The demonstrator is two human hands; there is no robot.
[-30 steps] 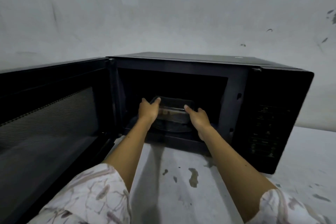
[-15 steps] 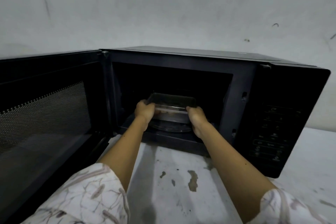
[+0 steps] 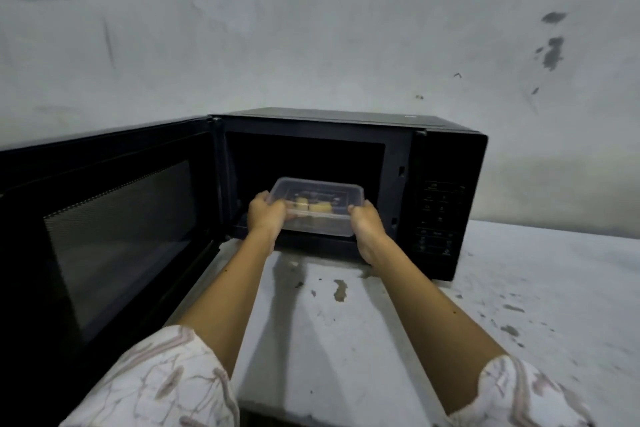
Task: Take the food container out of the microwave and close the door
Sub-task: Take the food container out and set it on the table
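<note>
A clear plastic food container point(image 3: 320, 210) with yellow pieces of food inside is held at the mouth of the black microwave point(image 3: 446, 191). My left hand point(image 3: 266, 215) grips its left end and my right hand point(image 3: 367, 224) grips its right end. The container is lifted off the cavity floor and sits about level with the front opening. The microwave door point(image 3: 110, 236) stands swung wide open to the left, with its mesh window facing me.
The microwave stands on a stained white counter point(image 3: 519, 305) against a grey wall. Its control panel point(image 3: 438, 218) is on the right side of the front. The open door takes up the left of the view.
Both hands have closed on the container and drawn it from deep in the cavity out to the opening. The camera has pulled back from the microwave.
</note>
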